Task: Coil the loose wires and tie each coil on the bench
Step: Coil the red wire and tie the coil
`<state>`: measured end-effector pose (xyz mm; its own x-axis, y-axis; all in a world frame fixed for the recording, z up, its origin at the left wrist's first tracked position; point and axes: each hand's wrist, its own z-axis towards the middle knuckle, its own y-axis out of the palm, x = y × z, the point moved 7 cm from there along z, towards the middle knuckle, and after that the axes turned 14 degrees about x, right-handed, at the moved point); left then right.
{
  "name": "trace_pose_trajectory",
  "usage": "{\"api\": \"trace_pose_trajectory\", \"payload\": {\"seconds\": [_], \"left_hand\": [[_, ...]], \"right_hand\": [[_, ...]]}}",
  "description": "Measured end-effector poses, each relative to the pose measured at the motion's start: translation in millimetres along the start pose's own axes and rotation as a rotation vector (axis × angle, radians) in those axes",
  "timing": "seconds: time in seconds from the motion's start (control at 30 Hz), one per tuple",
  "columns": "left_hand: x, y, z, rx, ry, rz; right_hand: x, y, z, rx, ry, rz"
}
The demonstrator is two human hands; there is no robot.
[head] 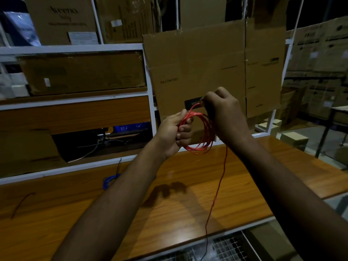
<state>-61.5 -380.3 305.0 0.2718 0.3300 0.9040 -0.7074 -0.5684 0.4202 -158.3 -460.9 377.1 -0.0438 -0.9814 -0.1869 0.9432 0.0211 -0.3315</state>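
Two hands held a shiny red wire coil (197,132): left hand (174,134) gripped the loops, right hand (224,113) pinched the top w/ fingers.

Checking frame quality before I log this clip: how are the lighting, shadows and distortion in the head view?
Head view: dim overall, light falling mainly on the red wire coil and both hands; the hands cast soft shadows on the wooden bench; the white frame rail bows from wide-angle distortion; box lettering at top left is blurred; corners fall off dark.
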Motion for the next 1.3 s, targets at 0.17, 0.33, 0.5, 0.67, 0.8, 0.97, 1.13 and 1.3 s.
{"api": "trace_pose_trajectory", "payload": {"seconds": [0.17, 0.33, 0.5, 0.67, 0.8, 0.97, 1.13, 1.3], "left_hand": [[-1, -3, -1, -0.012, -0.08, -0.094], [9, -21, 1, 0.097, -0.049, -0.089], [29, -36, 6, 0.173, 0.052, -0.1], [41, -40, 9, 0.17, 0.105, -0.129], [39, -40, 11, 0.139, 0.093, -0.128], [32, -29, 15, 0.065, 0.067, -0.184], [24, -20, 10, -0.003, 0.026, -0.184], [12, -18, 6, -0.025, -0.029, -0.188]], "right_hand": [[13, 15, -1, -0.097, 0.086, 0.088], [44, 41, -25, -0.467, 0.492, 0.536], [83, 60, -84, -0.762, 0.786, 0.954], [112, 82, -173, -0.803, 1.082, 1.067], [126, 89, -211, -0.426, 1.274, 0.86], [98, 78, -182, -0.206, 1.151, 0.75], [81, 53, -127, -0.124, 1.0, 0.804], [61, 19, -77, -0.139, 0.832, 0.992]]}}
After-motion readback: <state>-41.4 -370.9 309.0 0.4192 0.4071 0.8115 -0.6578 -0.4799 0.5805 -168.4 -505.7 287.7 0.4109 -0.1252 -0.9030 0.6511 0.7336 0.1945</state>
